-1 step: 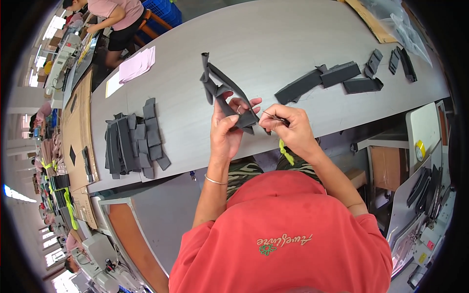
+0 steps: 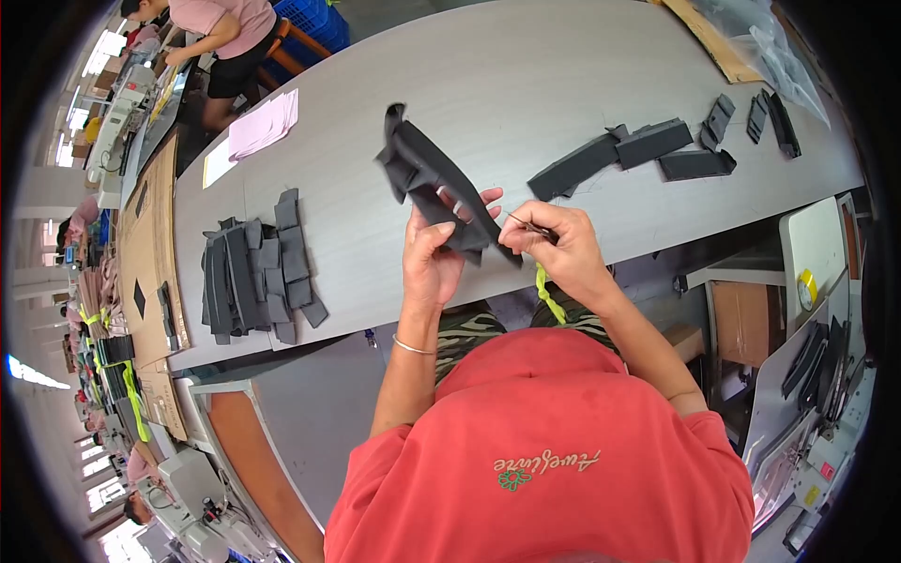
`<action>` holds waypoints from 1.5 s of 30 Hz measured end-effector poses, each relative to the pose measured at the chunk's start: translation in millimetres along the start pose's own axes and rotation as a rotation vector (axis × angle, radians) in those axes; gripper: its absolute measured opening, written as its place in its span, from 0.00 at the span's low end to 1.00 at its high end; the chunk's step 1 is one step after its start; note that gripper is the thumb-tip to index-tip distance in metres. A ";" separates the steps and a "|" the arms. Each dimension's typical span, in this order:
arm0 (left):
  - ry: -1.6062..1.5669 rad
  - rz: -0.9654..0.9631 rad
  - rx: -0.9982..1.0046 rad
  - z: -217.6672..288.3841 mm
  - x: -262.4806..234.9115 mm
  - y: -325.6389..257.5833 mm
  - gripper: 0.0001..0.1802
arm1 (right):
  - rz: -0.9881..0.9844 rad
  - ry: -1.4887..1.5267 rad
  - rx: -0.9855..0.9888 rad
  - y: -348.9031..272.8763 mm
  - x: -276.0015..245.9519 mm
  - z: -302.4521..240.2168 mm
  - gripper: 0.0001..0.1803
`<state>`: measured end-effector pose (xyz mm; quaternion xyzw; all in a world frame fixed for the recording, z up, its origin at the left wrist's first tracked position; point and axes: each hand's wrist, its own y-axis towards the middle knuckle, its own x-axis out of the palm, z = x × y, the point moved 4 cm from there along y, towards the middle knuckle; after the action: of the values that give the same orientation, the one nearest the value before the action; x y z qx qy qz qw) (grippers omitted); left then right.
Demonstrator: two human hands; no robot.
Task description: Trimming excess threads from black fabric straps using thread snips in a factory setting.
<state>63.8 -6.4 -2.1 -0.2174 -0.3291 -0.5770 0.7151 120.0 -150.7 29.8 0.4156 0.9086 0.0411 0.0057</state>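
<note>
My left hand [image 2: 434, 258] is closed on a dark grey fabric strip [image 2: 436, 164], a long folded piece with a loose flap, which it lifts above the table's near edge. Thumb and fingers pinch its lower part. Just right of it, my right hand [image 2: 556, 244] curls around small dark thread snips [image 2: 537, 228], their thin tip pointing left towards the strip's lower end. A yellow-green cord [image 2: 549, 296] hangs below this hand. Most of the snips is hidden by the fingers.
On the grey table [image 2: 375, 300], a pile of dark fabric strips [image 2: 253, 267] lies at left, more loose strips [image 2: 652, 141] at right. Pink cloth pieces [image 2: 265, 124] rest at far left, plastic sheeting [image 2: 751, 42] at far right. Another person [image 2: 230, 42] leans over a bench beyond.
The fabric strip has turned and spread in my left hand, showing its broad side, its lower end extending further towards my right hand. The cord has swung slightly; my right hand is nearly still.
</note>
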 end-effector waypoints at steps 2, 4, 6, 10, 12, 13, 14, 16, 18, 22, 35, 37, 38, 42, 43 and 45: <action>-0.044 -0.005 -0.012 0.6 -7.0 1.1 0.30 | -0.155 0.053 0.033 0.7 -0.3 -10.2 0.05; -0.024 0.022 -0.015 2.4 -6.4 1.2 0.31 | -0.463 0.121 0.106 -3.7 -2.6 -7.6 0.08; -0.005 0.044 -0.021 4.3 -5.6 3.7 0.32 | -0.360 0.087 -0.006 0.1 -5.7 -3.9 0.08; 0.085 0.038 -0.041 7.0 -3.0 4.9 0.30 | -0.086 0.075 0.052 10.0 -5.3 3.7 0.10; 0.102 0.057 -0.008 2.0 -5.9 1.7 0.30 | -0.101 -0.006 0.088 9.9 -4.7 15.0 0.23; 0.118 0.040 0.006 2.3 -2.4 4.1 0.36 | -0.085 -0.016 0.151 6.0 -3.3 22.4 0.21; 0.146 0.056 -0.015 -0.9 -4.2 6.1 0.34 | -0.082 0.096 0.179 2.1 1.0 26.9 0.19; 0.199 0.069 -0.043 -6.9 -8.8 8.2 0.30 | -0.082 0.208 0.201 0.1 5.1 29.8 0.16; 0.254 0.089 -0.082 -7.5 -13.6 11.9 0.30 | -0.084 0.144 0.247 -1.7 5.3 32.4 0.11; 0.396 0.274 -0.183 -9.8 -24.7 2.6 0.23 | 0.076 0.185 0.218 0.6 0.0 28.0 0.08; 0.367 0.282 -0.169 -7.5 -8.6 12.2 0.26 | 0.109 0.012 0.160 -2.3 2.8 51.4 0.10; 0.390 0.264 -0.160 -16.4 -16.6 16.7 0.27 | 0.022 -0.107 0.182 -2.2 0.8 56.2 0.11; 0.495 0.296 -0.188 -22.8 -26.7 17.6 0.26 | 0.019 -0.108 0.187 -2.5 -1.7 56.3 0.11; 0.664 0.320 -0.274 -43.0 -40.7 17.1 0.21 | 0.032 -0.213 0.223 1.5 -19.9 58.7 0.16; 0.663 0.320 -0.278 -46.9 -41.8 16.6 0.21 | 0.079 -0.272 0.204 5.3 -26.0 58.7 0.18; 0.689 0.346 -0.267 -50.8 -44.2 14.8 0.20 | 0.106 -0.306 0.188 13.7 -30.7 51.4 0.19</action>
<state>84.1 -7.8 -68.0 -0.1543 0.0491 -0.5249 0.8356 152.7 -161.3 -21.1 0.4632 0.8737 -0.1073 0.1026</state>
